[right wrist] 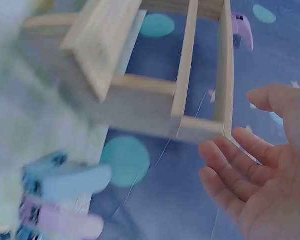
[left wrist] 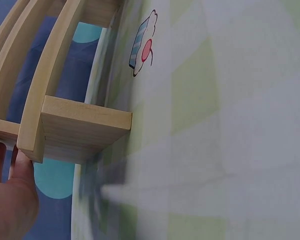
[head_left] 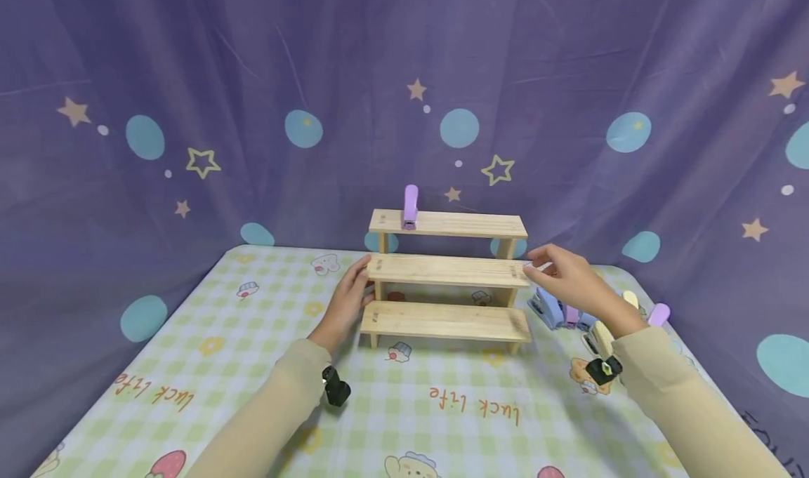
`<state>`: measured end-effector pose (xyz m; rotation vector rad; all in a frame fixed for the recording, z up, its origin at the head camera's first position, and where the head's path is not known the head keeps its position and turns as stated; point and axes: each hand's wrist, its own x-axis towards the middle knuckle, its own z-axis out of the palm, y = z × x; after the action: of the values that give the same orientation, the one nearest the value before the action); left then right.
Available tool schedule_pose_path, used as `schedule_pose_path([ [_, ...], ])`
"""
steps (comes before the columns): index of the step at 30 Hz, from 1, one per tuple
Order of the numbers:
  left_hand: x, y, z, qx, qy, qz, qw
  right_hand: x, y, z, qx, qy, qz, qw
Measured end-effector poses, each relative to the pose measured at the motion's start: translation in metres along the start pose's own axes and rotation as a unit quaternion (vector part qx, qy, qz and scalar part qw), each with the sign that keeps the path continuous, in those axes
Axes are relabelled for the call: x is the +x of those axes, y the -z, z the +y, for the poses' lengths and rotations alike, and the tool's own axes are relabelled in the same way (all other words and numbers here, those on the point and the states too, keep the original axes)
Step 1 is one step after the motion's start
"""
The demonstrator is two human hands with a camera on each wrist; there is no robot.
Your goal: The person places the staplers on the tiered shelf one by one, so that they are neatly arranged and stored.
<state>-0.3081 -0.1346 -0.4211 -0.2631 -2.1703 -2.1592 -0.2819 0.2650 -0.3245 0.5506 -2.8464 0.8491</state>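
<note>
— While our head view takes in the whole wooden stand (head_left: 449,269), what do the wrist views add for us?

— From the left one we see its end close up, with a leg (left wrist: 85,122) below the lowest board. Our left hand (head_left: 344,302) is at the stand's nine o'clock, fingers fairly straight, tips against the wood.

— And from the right?

— We see the palm of our right hand (head_left: 569,278), its fingers loosely bent, thumb wide of them, gripping nothing. It is at the stand's three o'clock; whether a fingertip touches the corner, we cannot tell. Toward eight o'clock, that view separates a blue stapler (right wrist: 70,182) from a purple stapler (right wrist: 65,220); our head view shows them crowded.

— What are we working on?

— Green-and-white checked cloth (head_left: 354,422), printed with cupcakes and "luck life", upside down to us. Behind it and at both sides hangs a purple curtain (head_left: 379,43) with stars and blue spots.

— And the stand itself?

— Pale, bare wood: three boards stepping up away from us, on the cloth's far part. On the top board (head_left: 474,223), toward eleven o'clock, sits a lilac stapler (head_left: 411,204). Toward four o'clock, a cream stapler (head_left: 600,337) lies among the others.
</note>
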Motion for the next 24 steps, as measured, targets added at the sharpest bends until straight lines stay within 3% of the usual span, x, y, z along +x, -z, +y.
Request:
schedule_pose_path([
  [9,-0.002,0.000,0.010,-0.004,0.016,-0.011,0.9998,-0.045,0.011,0.038,-0.022,-0.025,-0.003,0.9994],
  [13,0.003,0.001,-0.001,-0.004,0.000,-0.006,1.0000,-0.064,0.016,0.052,-0.027,-0.032,-0.002,0.9991],
  [24,0.002,-0.002,-0.002,0.005,-0.001,0.007,1.0000,-0.104,0.012,0.086,-0.026,-0.094,-0.018,0.9950],
])
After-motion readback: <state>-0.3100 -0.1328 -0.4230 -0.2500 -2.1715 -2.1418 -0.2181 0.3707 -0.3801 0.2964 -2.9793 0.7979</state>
